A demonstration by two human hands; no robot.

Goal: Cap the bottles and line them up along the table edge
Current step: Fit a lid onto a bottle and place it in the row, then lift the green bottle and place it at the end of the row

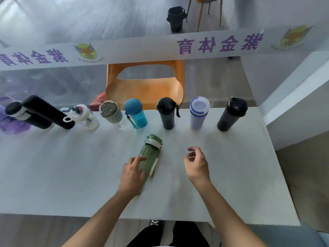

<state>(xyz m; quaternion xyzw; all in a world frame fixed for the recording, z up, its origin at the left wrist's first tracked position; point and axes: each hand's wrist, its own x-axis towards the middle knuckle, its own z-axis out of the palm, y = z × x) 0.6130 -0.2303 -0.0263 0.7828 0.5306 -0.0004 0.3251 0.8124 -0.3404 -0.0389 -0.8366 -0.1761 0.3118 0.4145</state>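
Observation:
A green bottle (150, 154) with a green-and-white cap stands near the middle of the white table (71, 175). My left hand (132, 173) is wrapped around its lower body. My right hand (196, 164) hovers just to the right of it, fingers curled and apart, holding nothing. Along the far edge stands a row of capped bottles: two black ones (46, 113) at the left, a clear one with a white lid (83, 115), a grey one (111, 113), a blue one (136, 114), a black one (166, 114), a white-and-blue one (198, 113) and a black one (231, 114).
An orange chair (145, 84) stands behind the table's far edge. A glass partition with a white printed band (142, 49) runs behind it. A white ledge (299, 104) borders the table on the right. Purple cloth (10, 125) lies at the far left.

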